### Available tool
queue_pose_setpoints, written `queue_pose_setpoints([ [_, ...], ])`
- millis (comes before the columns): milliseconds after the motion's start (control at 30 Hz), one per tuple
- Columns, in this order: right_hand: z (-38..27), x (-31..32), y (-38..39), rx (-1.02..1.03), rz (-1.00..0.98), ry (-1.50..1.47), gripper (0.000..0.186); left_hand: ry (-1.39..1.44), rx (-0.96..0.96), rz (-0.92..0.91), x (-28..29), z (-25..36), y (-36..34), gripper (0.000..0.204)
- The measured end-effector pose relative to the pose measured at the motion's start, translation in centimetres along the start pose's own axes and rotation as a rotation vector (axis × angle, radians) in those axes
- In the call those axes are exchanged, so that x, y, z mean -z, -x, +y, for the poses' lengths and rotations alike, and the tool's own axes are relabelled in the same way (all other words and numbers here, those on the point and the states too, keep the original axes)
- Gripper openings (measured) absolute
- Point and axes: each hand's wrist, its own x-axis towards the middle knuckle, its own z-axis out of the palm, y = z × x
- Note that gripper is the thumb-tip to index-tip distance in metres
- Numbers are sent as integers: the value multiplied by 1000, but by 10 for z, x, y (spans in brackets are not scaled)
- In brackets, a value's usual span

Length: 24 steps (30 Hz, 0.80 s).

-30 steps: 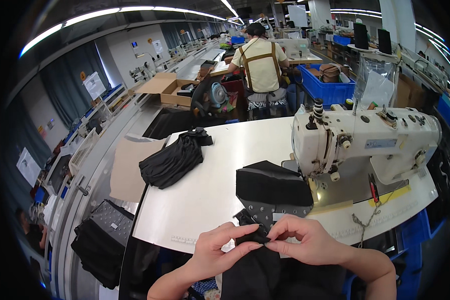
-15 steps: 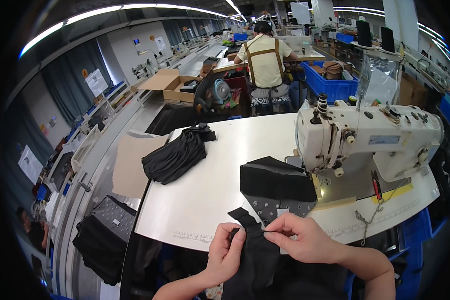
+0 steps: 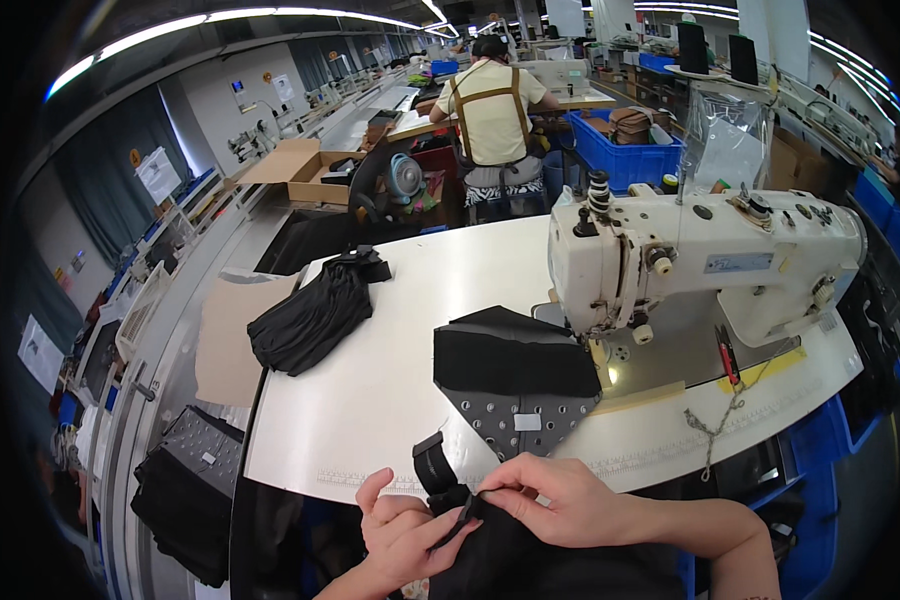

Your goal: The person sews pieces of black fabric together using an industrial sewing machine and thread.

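Above the table's front edge, my left hand (image 3: 402,535) grips a black fabric strap (image 3: 433,466) between thumb and fingers, one finger lifted. The strap's free end sticks up past the hand, toward the tabletop. My right hand (image 3: 560,503) pinches the same strap at a fold beside the left fingertips. Dark cloth hangs below both hands. Just beyond them a black and grey fabric panel (image 3: 505,362) with metal eyelets and a pale label lies flat, its right corner near the needle area of a white sewing machine (image 3: 705,255).
A bundle of black fabric pieces (image 3: 315,312) lies on the white tabletop (image 3: 370,420) at left. Red-handled snips (image 3: 727,352) and a knotted cord (image 3: 708,432) rest by the machine. More eyeleted pieces (image 3: 190,490) hang at lower left. A person (image 3: 495,115) sits ahead with their back turned.
My left hand has turned, raising a finger and folding the strap. Both hands have drawn closer together. The whole view has shifted, so the table and machine appear farther left.
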Motion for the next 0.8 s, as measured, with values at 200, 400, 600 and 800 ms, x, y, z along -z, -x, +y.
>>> queue_pose_setpoints([
  [200,22,29,-1,261,111,438,32,-330,79,197,6,-42,-26,25],
  [400,83,59,22,190,-222,904,73,-486,-329,428,-17,-85,-163,27],
  [600,75,63,15,194,-326,841,73,-125,-549,-289,-169,-39,-108,31],
  [800,98,95,23,258,-250,524,51,191,-200,-320,-187,-32,-101,35],
])
